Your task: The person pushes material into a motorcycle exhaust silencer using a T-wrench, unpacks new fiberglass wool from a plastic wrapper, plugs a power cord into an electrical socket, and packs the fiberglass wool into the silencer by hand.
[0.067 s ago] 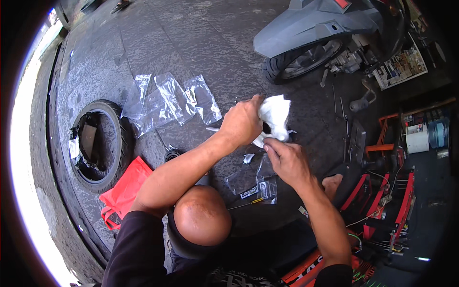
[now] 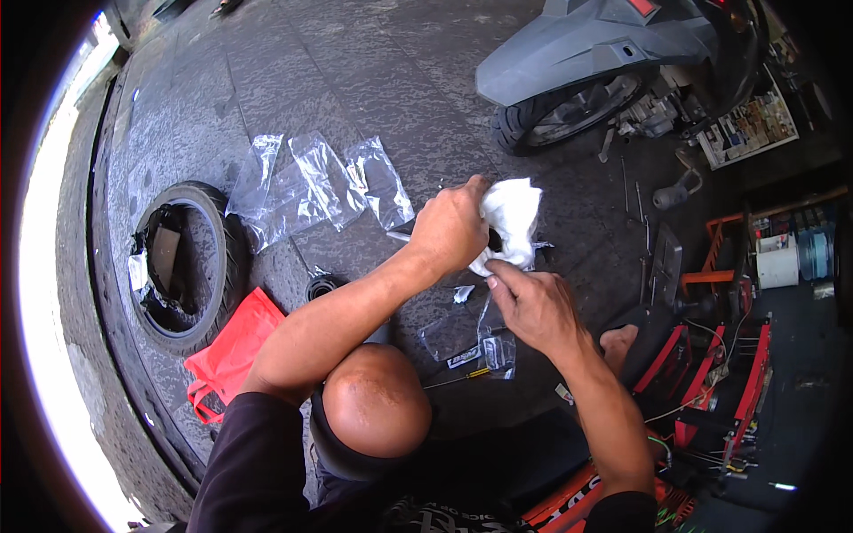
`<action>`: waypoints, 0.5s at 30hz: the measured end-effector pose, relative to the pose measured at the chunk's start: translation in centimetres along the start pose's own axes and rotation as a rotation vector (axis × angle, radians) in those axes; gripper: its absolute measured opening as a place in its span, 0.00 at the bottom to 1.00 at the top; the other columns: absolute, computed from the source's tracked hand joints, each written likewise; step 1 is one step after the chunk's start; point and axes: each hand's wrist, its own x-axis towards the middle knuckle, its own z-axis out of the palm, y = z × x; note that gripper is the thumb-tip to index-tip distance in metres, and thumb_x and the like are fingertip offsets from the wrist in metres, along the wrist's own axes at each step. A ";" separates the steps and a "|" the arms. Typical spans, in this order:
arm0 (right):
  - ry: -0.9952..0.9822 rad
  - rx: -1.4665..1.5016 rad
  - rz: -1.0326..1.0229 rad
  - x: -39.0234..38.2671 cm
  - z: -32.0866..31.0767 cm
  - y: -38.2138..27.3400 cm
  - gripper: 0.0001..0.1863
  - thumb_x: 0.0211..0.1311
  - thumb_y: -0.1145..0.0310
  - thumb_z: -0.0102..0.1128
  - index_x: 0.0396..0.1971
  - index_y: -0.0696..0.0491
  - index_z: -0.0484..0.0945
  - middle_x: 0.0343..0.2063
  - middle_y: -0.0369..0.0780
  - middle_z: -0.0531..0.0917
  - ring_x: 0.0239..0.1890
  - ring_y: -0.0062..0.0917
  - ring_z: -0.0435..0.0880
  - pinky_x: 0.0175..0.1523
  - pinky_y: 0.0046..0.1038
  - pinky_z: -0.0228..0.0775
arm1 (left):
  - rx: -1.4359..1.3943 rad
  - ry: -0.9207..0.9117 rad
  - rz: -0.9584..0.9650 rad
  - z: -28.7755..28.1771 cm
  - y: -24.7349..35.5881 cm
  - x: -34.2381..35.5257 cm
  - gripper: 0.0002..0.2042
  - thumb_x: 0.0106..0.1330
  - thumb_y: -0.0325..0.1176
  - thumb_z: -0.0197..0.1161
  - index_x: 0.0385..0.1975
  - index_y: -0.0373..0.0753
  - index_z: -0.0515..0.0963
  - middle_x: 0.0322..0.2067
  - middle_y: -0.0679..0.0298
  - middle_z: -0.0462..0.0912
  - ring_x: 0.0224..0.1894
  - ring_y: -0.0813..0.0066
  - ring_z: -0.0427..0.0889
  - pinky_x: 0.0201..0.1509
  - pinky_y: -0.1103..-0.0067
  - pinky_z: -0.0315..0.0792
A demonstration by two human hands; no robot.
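Note:
A bunched white cloth (image 2: 512,206) is between my two hands above the dark floor, with something dark showing in a fold. My left hand (image 2: 447,224) is closed in a fist against its left side; the fingers are turned away, so what they grip is hidden. A thin pale rod end (image 2: 398,235) sticks out left of that fist; whether it is held cannot be seen. My right hand (image 2: 539,306) pinches the cloth's lower edge, thumb lowered and fingers partly under it. Below the cloth lies a small white scrap (image 2: 463,293).
Clear plastic bags (image 2: 324,182) and a tyre (image 2: 233,266) lie to the left, near a red bag (image 2: 235,342). A yellow-handled screwdriver (image 2: 477,373) is by my knee. A scooter's rear wheel (image 2: 511,129) stands far right; a red metal rack (image 2: 751,373) is at the right.
The right thumb has shifted slightly down and left at the cloth's lower edge. The left hand and cloth stay almost in place; the whole view has moved a little.

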 end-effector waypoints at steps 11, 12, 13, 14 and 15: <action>-0.007 -0.085 0.052 0.9 1.2 1.2 0.14 0.66 0.64 0.60 0.49 0.49 0.81 0.21 0.49 0.84 0.27 0.45 0.87 0.35 0.46 0.77 | -0.033 0.493 0.478 -0.8 -0.8 -1.3 0.23 0.53 0.27 0.67 0.51 0.36 0.76 0.52 0.46 0.77 0.57 0.45 0.76 0.59 0.57 0.71; 0.008 -0.099 0.067 0.7 1.3 1.2 0.13 0.66 0.65 0.61 0.49 0.49 0.82 0.21 0.49 0.84 0.27 0.45 0.87 0.34 0.46 0.77 | 0.049 0.398 0.645 -1.1 -1.9 -2.4 0.25 0.52 0.31 0.70 0.53 0.38 0.76 0.53 0.51 0.74 0.61 0.50 0.71 0.64 0.55 0.65; 0.023 -0.114 0.083 0.6 1.3 1.4 0.13 0.65 0.65 0.61 0.49 0.49 0.82 0.21 0.48 0.85 0.26 0.45 0.87 0.33 0.46 0.77 | 0.046 0.394 0.660 -1.1 -2.7 -2.9 0.25 0.52 0.31 0.70 0.53 0.38 0.76 0.53 0.51 0.74 0.61 0.50 0.71 0.64 0.55 0.65; 0.043 -0.104 0.062 0.5 1.5 1.7 0.14 0.65 0.65 0.61 0.50 0.49 0.81 0.20 0.47 0.84 0.25 0.46 0.86 0.31 0.46 0.77 | 0.141 0.240 0.784 -1.5 -2.9 -3.5 0.25 0.52 0.33 0.71 0.53 0.38 0.76 0.52 0.51 0.75 0.60 0.50 0.72 0.65 0.54 0.65; 0.051 -0.103 0.066 0.4 1.8 2.0 0.14 0.65 0.65 0.61 0.50 0.49 0.81 0.20 0.47 0.84 0.25 0.46 0.86 0.31 0.46 0.77 | 0.235 0.083 0.903 -1.5 -3.0 -3.8 0.26 0.52 0.34 0.72 0.53 0.37 0.76 0.51 0.51 0.75 0.60 0.50 0.73 0.65 0.53 0.65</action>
